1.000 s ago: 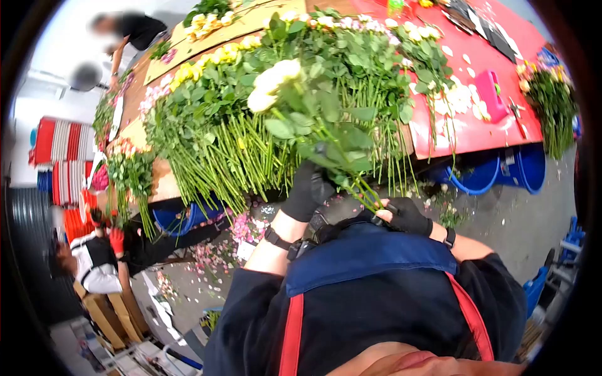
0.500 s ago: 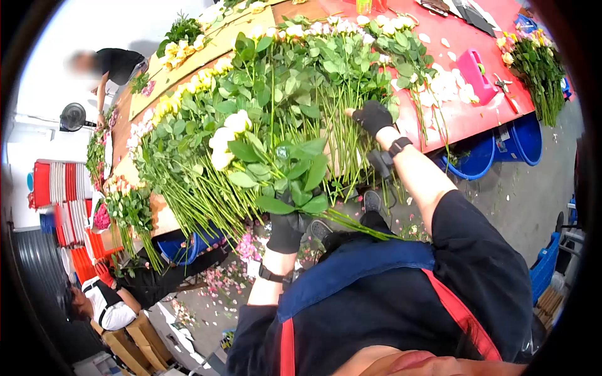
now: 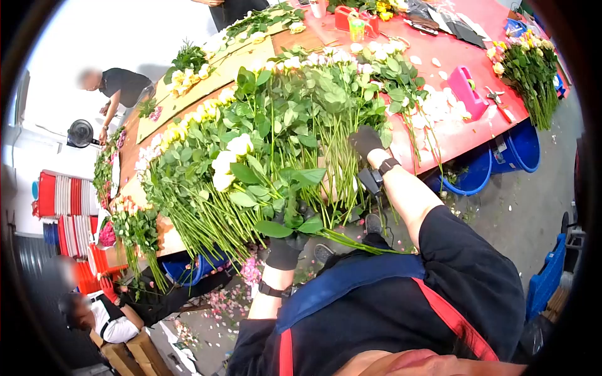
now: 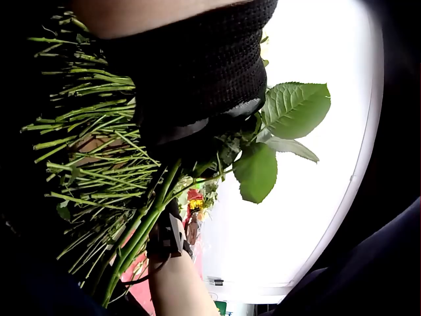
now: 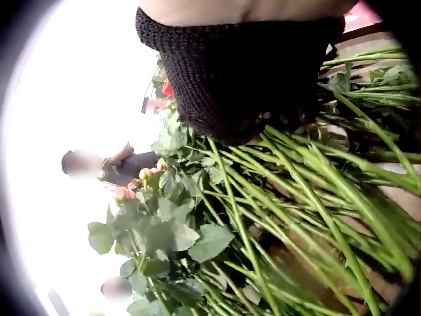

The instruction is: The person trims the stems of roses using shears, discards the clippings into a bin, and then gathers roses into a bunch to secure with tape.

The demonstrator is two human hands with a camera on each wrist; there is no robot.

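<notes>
In a black fingerless glove, my left hand (image 3: 285,249) grips a small bunch of white roses (image 3: 224,164), its leaves above the fist and its stems (image 3: 357,242) pointing right towards my apron. The left wrist view shows those thick stems (image 4: 141,230) coming out below the glove (image 4: 197,85). My right hand (image 3: 365,141) is over the row of laid-out rose stems (image 3: 343,147) on the table. From the right wrist, the gloved hand (image 5: 247,79) touches the green stems (image 5: 309,191); its fingers are mostly hidden, so their grip cannot be made out.
Yellow roses (image 3: 182,128) line the back of the row. On the red table cover (image 3: 476,135) lie a pink holder (image 3: 467,94), red-handled pruners (image 3: 500,105) and loose petals (image 3: 444,106). Blue buckets (image 3: 516,147) stand below. Other people work at the left.
My right hand left the held bunch's stems and moved across to the laid-out stems, then slightly lower and left. The left hand keeps its bunch, now lower and further left.
</notes>
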